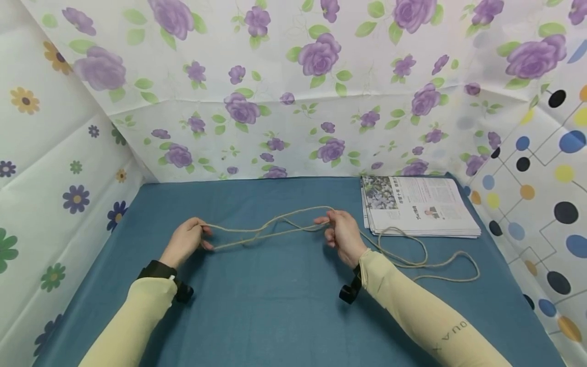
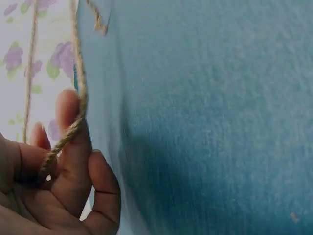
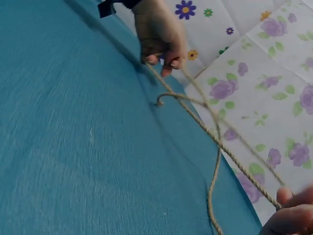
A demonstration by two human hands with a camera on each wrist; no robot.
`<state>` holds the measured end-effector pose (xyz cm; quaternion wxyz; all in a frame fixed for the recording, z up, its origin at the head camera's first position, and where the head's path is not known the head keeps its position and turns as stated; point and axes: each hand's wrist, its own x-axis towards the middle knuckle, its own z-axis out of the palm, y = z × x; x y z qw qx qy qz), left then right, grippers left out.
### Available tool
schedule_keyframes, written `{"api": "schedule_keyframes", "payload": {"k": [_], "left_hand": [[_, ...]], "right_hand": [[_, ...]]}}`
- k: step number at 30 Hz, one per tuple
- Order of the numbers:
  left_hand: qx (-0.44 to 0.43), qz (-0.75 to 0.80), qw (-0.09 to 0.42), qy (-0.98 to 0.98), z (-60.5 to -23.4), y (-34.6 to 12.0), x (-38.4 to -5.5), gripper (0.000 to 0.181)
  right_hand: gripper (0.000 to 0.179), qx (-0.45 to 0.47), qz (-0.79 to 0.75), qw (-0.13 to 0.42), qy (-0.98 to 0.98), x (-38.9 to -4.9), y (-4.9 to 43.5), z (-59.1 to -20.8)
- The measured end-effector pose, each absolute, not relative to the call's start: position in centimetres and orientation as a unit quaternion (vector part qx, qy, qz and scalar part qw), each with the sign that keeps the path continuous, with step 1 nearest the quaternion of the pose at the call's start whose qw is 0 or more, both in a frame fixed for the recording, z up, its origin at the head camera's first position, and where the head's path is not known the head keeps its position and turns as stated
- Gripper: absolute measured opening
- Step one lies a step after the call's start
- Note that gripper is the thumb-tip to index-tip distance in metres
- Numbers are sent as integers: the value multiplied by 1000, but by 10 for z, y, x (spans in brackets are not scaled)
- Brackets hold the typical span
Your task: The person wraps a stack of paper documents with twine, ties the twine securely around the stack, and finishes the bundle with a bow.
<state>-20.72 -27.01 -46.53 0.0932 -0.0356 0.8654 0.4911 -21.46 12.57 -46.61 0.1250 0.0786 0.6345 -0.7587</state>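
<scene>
A thin tan twine rope [image 1: 231,230] runs in two strands between the hands, and the strands cross near the middle. At the left end, my left hand [image 1: 187,238] grips the bend of the rope. In the left wrist view the rope [image 2: 74,128] passes over a finger into the curled fingers. My right hand [image 1: 345,235] pinches the strands at the other side with thumb and fingers. A short loose rope end [image 3: 160,101] sticks out by the crossing in the right wrist view. Both hands hold the rope over the blue cloth [image 1: 270,311].
The rope's long tail [image 1: 447,279] lies in loose curves on the cloth at the right, reaching a stack of folded newspapers [image 1: 426,214] at the back right. Floral sheets [image 1: 257,66] stand behind and at the left, and a dotted sheet [image 1: 545,204] at the right.
</scene>
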Motion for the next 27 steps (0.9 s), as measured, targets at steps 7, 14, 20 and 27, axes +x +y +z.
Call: {"api": "schedule_keyframes", "payload": {"k": [7,14,20,27], "left_hand": [[-102,524,118,837,-468,-283,-204,43],[-102,520,125,839,-469,-286,-202,51],[-9,413,51,909,-463,-270,-202,67],[218,248,-3,944,-455,-203,-197,34]], "right_hand": [[45,123,-802,115,572,-214,129,-464],[42,56,-755,147,637,-220,134,-464],[66,-60,-584,176,790,-220,145,-461],[59,-131,-460,155,864,-222,152,-462]]}}
